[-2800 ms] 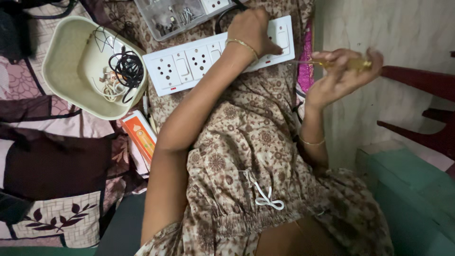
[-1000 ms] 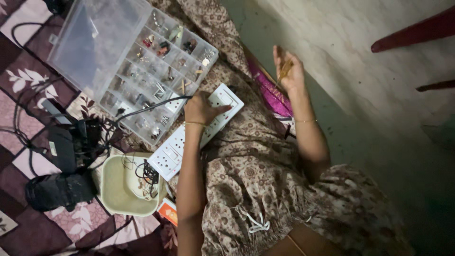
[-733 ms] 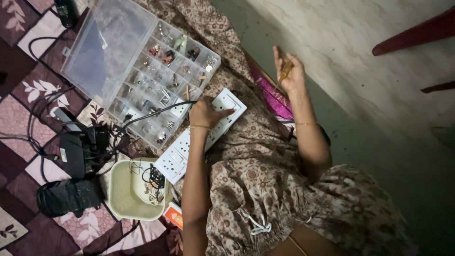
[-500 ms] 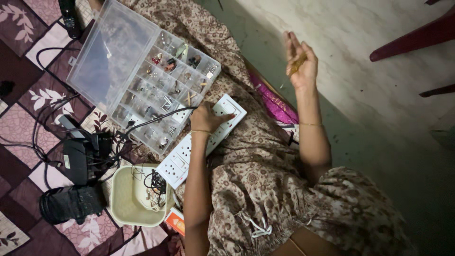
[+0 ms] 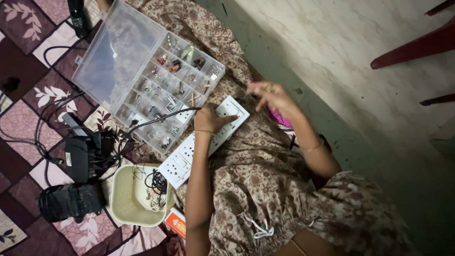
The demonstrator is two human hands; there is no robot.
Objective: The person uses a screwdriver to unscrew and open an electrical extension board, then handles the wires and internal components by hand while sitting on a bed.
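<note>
My left hand (image 5: 212, 119) lies palm-down, fingers curled, pressing on the white plastic multi-socket power strip (image 5: 204, 141), which rests slanted across my lap on the brown floral fabric (image 5: 265, 189). My right hand (image 5: 272, 95) hovers just past the strip's far end, fingers spread and loose; it is motion-blurred, so I cannot tell whether it pinches anything small. A black cable (image 5: 156, 118) runs from near the left hand toward the dark adapters (image 5: 87, 156) on the patterned quilt (image 5: 23, 95). Beside the strip sits the clear plastic compartment organiser box (image 5: 163, 102), lid open, holding small parts. Nearer me, a cream plastic tub (image 5: 135, 196) holds coiled wire, with an orange carton (image 5: 176, 223) touching its edge. Risk, in my judgement: the strip is balanced on soft cloth, so uneven pressure could tip it toward the open box and scatter parts. The compartment contents are too small to identify; the strip's near end is partly hidden by my forearm.
</note>
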